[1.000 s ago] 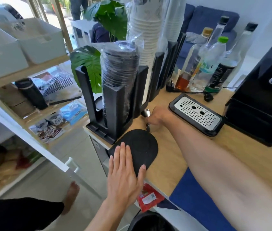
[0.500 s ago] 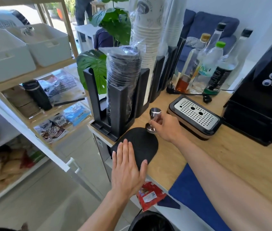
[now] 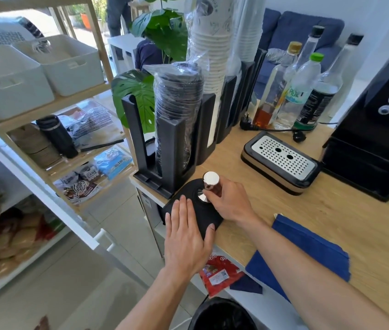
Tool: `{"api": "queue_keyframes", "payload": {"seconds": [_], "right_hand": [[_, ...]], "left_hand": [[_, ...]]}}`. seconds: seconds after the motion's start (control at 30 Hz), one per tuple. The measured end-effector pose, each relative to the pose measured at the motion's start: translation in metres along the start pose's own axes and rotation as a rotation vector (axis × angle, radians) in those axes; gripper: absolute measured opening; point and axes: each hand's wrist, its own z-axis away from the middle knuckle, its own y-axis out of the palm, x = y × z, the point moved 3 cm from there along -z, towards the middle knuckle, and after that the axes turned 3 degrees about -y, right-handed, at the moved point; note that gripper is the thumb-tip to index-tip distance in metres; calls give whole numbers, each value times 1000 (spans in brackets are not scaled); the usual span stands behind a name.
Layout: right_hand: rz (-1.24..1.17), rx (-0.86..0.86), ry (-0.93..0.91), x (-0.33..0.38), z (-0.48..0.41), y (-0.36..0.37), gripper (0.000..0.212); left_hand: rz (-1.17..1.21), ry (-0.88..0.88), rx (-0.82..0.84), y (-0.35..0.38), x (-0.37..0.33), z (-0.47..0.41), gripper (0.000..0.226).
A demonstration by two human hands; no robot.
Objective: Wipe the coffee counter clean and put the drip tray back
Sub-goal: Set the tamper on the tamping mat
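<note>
Containers:
- black rack (image 3: 165,148), far-left corner of counter (image 3: 331,210): near slot holds a plastic-wrapped sleeve of black lids (image 3: 177,110), the slot behind it a tall stack of white paper cups (image 3: 210,55)
- two white bins (image 3: 5,84) on the left shelf, contents not visible from here
- bottles (image 3: 284,91) at the far edge; one has amber liquid low in it
- black-lined waste bin (image 3: 222,315) below the near edge, inside too dark to read

Task items: drip tray (image 3: 280,160) sits on the counter, grille up, just left of the coffee machine (image 3: 374,129), not in it. Blue cloth (image 3: 307,253) lies flat at the near edge, no hand on it.

Hands: left hand (image 3: 186,239) is flat on the black mat (image 3: 212,217), fingers straight and together. Right hand (image 3: 229,201) has its fingers wrapped round the metal tamper (image 3: 210,184), upright, base on the far part of the mat.

Delta vs 0.5 s ago: the tamper was at the mat's far edge, now over the mat itself, nearer the left hand. Left hand, tray and cloth unchanged.
</note>
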Motion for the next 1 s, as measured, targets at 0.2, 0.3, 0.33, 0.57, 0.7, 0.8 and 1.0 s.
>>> {"api": "queue_keyframes", "payload": {"seconds": [0.2,0.3,0.33,0.57,0.7,0.8,1.0], "right_hand": [[28,40,-31,2,-2,3,22],[30,36,-23,1,-3,3,22],[33,42,-15,2,-2,3,21],[-55,-58,84,-4,19,-23,13],[-41,-164,122,-13,33,-50,33],[-35,-227,153,-24,44,-65,46],[-120,-255,338,-51,65,-89,58]], "left_hand": [[10,-6,5,0,1,0,82],[33,-6,19,-2,0,0,83],[38,-9,23,-4,0,0,84],[51,-58,67,-25,-5,-6,72],[149,-32,5,-38,-23,-2,37],[279,2,3,-44,-47,2,15],[370,56,1,-40,-95,-26,19]]}}
